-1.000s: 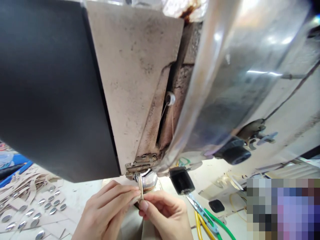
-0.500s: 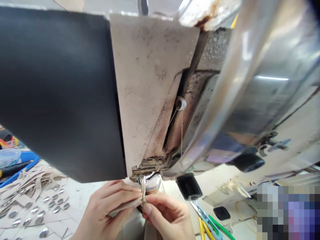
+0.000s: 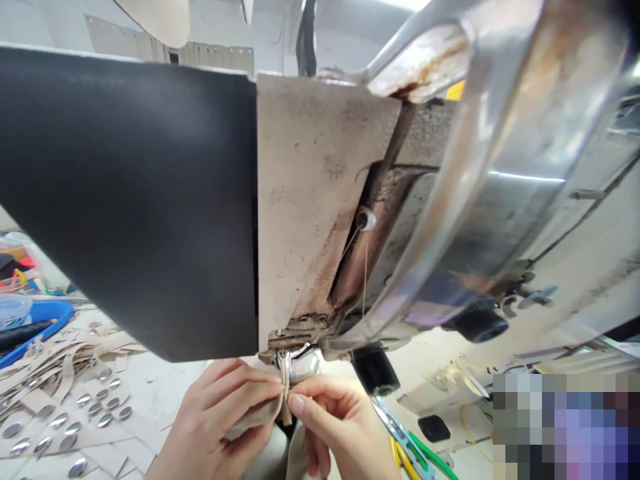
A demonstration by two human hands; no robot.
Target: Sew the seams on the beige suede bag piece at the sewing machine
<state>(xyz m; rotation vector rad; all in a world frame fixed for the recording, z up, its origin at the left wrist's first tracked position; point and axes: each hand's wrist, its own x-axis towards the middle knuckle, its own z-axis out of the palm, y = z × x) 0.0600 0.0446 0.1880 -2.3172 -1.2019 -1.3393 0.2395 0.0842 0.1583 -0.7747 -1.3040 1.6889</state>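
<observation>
A sewing machine [image 3: 300,167] fills the upper view, and its needle area [image 3: 300,333] sits low in the middle. Just below the metal foot [image 3: 304,367], my left hand [image 3: 215,413] is closed on a beige folded fabric piece [image 3: 255,417]. My right hand [image 3: 340,420] pinches the same piece from the other side, thumb and forefinger at its upright edge. A narrow strip along that edge [image 3: 286,393] runs up toward the foot. The needle tip is too small to make out, and much of the fabric is hidden behind my fingers.
Beige strips [image 3: 55,357] and several shiny metal discs [image 3: 65,427] lie at left, near a blue tray [image 3: 55,320]. To the right are scissors [image 3: 410,447] and green-handled [image 3: 435,457] and yellow-handled tools. A dark panel [image 3: 135,200] overhangs the left side.
The camera view has tilted, showing more of the room above the machine. Both hands stay on the fabric by the foot; my right lower fingers have extended downward, and the fabric edge looks straighter.
</observation>
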